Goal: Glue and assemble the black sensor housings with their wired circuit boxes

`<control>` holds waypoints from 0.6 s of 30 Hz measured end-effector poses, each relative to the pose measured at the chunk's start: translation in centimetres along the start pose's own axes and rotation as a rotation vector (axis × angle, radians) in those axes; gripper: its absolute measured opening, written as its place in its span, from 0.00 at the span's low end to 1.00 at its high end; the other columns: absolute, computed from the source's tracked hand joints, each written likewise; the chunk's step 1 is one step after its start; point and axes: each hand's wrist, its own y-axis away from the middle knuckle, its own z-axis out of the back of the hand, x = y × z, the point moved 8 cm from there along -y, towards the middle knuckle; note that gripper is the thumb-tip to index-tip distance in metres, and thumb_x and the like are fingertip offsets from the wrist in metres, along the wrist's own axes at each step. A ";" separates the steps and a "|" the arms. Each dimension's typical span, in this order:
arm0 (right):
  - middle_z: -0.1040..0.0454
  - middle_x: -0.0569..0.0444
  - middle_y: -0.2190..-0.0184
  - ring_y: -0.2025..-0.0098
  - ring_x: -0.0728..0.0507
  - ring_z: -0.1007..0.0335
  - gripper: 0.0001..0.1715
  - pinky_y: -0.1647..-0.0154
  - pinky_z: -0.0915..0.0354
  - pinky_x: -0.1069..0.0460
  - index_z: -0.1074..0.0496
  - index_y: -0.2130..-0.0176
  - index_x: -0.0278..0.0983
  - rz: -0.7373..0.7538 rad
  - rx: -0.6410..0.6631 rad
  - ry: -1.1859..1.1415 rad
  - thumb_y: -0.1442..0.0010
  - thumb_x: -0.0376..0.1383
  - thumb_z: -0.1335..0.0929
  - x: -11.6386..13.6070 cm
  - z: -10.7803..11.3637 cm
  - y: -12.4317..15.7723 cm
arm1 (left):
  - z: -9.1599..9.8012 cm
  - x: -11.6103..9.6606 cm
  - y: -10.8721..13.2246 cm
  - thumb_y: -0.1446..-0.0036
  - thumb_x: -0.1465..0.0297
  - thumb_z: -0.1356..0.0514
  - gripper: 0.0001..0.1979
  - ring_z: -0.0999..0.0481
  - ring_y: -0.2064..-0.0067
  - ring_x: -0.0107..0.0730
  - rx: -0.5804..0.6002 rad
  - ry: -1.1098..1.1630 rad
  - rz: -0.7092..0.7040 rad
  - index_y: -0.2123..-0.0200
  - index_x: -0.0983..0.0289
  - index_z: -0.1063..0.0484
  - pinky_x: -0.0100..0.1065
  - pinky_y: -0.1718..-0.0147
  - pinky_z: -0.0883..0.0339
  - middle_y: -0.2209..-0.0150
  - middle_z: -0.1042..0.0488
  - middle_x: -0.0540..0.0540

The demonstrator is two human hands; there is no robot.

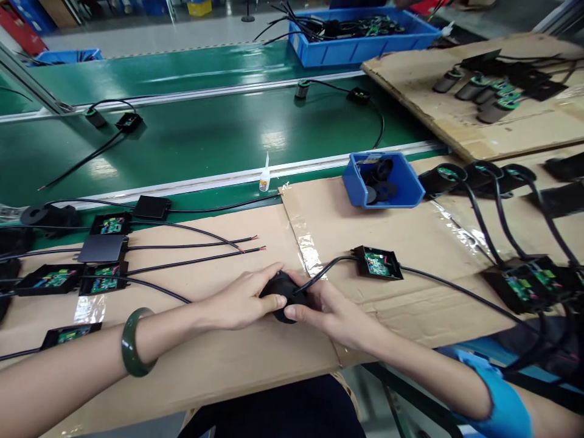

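Both hands grip one round black housing (283,291) above the cardboard, close to the table's front edge. My left hand (249,299) wraps its left side, thumb pressed on top. My right hand (326,307) closes round its right side, thumb tip near the left one. A black cable (326,267) rises from the housing and runs to an open black box with a green circuit board (378,263), lying on the cardboard to the right. From that box another cable (456,285) stretches toward the right. The housing's underside is hidden by my fingers.
A blue bin (385,182) holds black round parts. Several black boxes with boards (104,278) and cables lie at left. More wired housings (483,176) stand at right. A small glue bottle (264,176) stands by the green conveyor (205,134). A large blue crate (365,48) sits beyond.
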 end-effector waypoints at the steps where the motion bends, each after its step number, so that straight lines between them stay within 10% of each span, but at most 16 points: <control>1: 0.29 0.46 0.52 0.49 0.39 0.32 0.30 0.41 0.37 0.41 0.34 0.44 0.33 0.000 0.007 0.000 0.41 0.45 0.31 0.0 0.0 0.0 | 0.0 -0.1 0.0 0.38 0.66 0.46 0.19 0.32 0.43 0.41 -0.011 -0.022 0.006 0.44 0.66 0.36 0.41 0.43 0.40 0.45 0.30 0.59; 9: 0.28 0.47 0.52 0.51 0.39 0.33 0.31 0.43 0.37 0.42 0.34 0.43 0.34 0.042 -0.050 0.029 0.41 0.45 0.31 0.3 0.1 0.0 | -0.1 0.2 -0.5 0.38 0.67 0.47 0.15 0.33 0.45 0.38 -0.096 -0.011 0.037 0.49 0.66 0.36 0.38 0.44 0.42 0.47 0.30 0.57; 18: 0.28 0.48 0.57 0.60 0.45 0.31 0.34 0.61 0.33 0.52 0.34 0.44 0.31 -0.041 0.126 -0.201 0.44 0.46 0.30 0.3 0.2 -0.6 | 0.1 0.1 -1.2 0.40 0.69 0.44 0.20 0.33 0.43 0.38 0.065 0.104 0.007 0.45 0.65 0.35 0.39 0.42 0.42 0.45 0.31 0.58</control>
